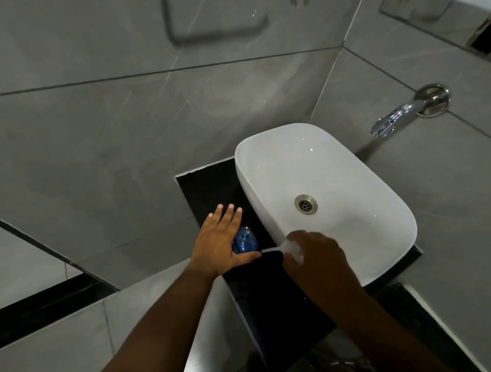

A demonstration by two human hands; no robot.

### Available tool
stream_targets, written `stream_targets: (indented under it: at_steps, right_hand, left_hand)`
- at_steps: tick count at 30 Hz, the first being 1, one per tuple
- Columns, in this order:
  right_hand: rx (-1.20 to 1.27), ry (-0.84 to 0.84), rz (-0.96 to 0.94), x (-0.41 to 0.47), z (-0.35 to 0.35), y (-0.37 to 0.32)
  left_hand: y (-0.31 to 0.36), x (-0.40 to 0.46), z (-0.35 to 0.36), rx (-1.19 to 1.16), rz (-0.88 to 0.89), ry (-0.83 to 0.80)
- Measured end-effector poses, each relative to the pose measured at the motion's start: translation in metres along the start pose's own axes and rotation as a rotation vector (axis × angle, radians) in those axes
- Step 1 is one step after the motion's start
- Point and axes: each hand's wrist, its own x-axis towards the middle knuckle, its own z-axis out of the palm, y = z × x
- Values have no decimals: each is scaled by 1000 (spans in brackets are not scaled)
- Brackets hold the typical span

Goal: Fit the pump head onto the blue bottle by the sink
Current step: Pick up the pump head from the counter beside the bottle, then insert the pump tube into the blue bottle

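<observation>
Blue bottle [244,242] sits on the black counter [210,187] just left of the white basin [265,156] — left hand [217,244] spread flat beside it, right hand [313,253] gripping the white pump head [291,247]. No readable label.

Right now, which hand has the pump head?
The right hand, over the sink's near rim, holds the white pump head, tube pointing left. The left hand is open, fingers spread beside the blue bottle.

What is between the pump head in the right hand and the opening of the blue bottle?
Nothing visible. The blue bottle has its mouth uncovered; the left hand is at its side, and the pump head in the right hand is just beside it.
</observation>
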Motion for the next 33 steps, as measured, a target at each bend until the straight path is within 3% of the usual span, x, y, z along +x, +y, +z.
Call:
stream_targets:
  at_steps: [6,10,21,28,33]
  right_hand:
    - [42,54,-82,28,-33,-19]
    - [2,-13,-158,43,-24,-24]
    - [-119,-407,-187,87,25,-31]
    - [-101,-418,-107,97,48,-28]
    - [-209,-315,-90,96,58,-23]
  left_hand:
    - [-2,0,5,-41,-24,8]
    - [-3,1,8,-56,-33,-7]
    - [-2,0,8,-120,-40,6]
    - [-1,0,9,-131,-47,28]
    - [-1,-1,13,-161,-60,39]
